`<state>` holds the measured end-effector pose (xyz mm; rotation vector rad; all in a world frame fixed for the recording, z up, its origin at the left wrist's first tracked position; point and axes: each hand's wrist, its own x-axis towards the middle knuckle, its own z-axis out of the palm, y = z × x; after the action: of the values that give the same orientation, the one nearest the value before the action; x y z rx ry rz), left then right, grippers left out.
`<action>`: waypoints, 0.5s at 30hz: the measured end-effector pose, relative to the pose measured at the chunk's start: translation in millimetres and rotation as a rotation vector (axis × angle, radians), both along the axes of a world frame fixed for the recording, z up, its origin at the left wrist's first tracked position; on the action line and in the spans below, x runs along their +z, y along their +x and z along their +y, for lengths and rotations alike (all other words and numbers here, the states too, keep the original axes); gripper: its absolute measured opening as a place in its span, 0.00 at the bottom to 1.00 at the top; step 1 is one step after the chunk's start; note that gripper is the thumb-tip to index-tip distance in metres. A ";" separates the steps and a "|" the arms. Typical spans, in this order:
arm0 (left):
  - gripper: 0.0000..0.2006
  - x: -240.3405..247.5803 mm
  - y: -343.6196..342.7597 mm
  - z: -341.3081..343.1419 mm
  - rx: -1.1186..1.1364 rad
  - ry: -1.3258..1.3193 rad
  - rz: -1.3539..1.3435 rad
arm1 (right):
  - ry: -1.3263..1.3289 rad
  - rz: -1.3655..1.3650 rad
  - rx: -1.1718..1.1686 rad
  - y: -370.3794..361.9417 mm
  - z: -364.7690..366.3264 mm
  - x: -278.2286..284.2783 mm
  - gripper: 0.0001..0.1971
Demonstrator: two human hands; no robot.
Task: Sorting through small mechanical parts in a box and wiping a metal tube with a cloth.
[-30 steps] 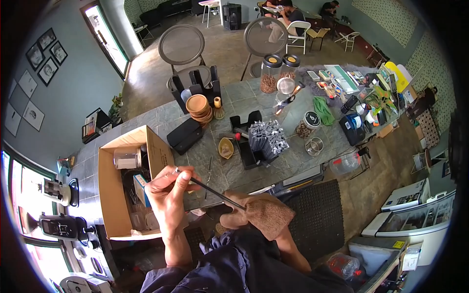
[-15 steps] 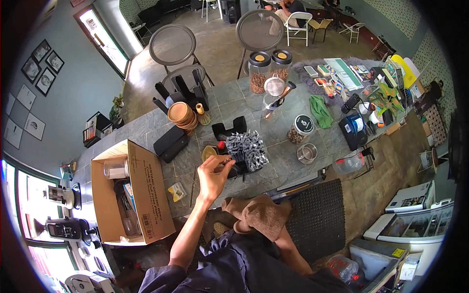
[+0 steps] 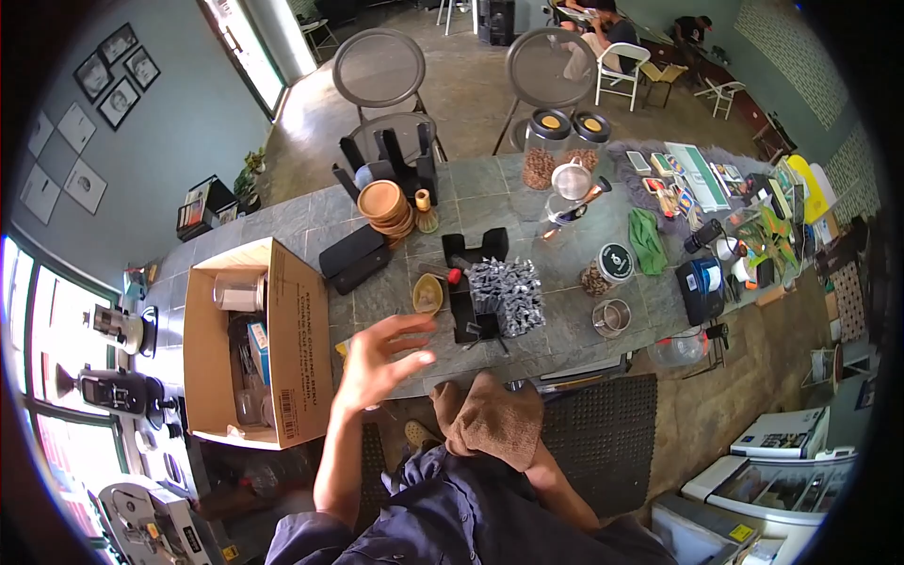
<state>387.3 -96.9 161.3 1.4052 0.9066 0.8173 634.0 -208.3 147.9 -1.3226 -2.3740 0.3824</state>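
2 hands: left (image 3: 381,358) spread empty over grey tiled counter (image 3: 311,226); right (image 3: 490,419) clutching brown cloth (image 3: 504,424).

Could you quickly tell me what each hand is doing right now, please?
Left hand: open, fingers spread, holding nothing.
Right hand: mostly hidden under a brown cloth; grip cannot be told.

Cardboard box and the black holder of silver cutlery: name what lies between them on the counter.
Head view: between the cardboard box and the holder lie the open left hand and a small yellowish dish.

Open brown cardboard box (image 3: 282,348) at counter's left end — white barcode label (image 3: 289,428).
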 end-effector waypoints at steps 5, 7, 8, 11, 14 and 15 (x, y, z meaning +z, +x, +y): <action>0.18 59.7 -108.5 -39.7 0.318 0.210 0.233 | 0.182 -0.073 0.103 -29.6 -0.2 -17.7 0.16; 0.12 55.7 -158.7 -30.0 0.471 0.301 0.456 | 0.259 -0.101 0.152 -41.1 -7.8 -26.6 0.16; 0.10 42.3 -186.3 -20.3 0.545 0.353 0.524 | 0.298 -0.108 0.184 -46.0 -11.3 -31.3 0.16; 0.09 19.6 -255.8 7.1 0.607 0.383 0.898 | 0.408 -0.130 0.260 -67.4 -15.3 -45.2 0.16; 0.09 -34.0 -346.7 42.0 0.523 0.349 0.982 | 0.529 -0.148 0.335 -98.0 -14.4 -50.9 0.16; 0.08 -45.3 -361.6 55.1 0.503 0.239 1.063 | 0.567 -0.161 0.348 -105.0 -14.9 -53.0 0.16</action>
<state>25.7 -41.8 116.0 1.8730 2.0870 0.4988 529.0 -223.2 94.9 -0.7061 -2.5708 -0.3046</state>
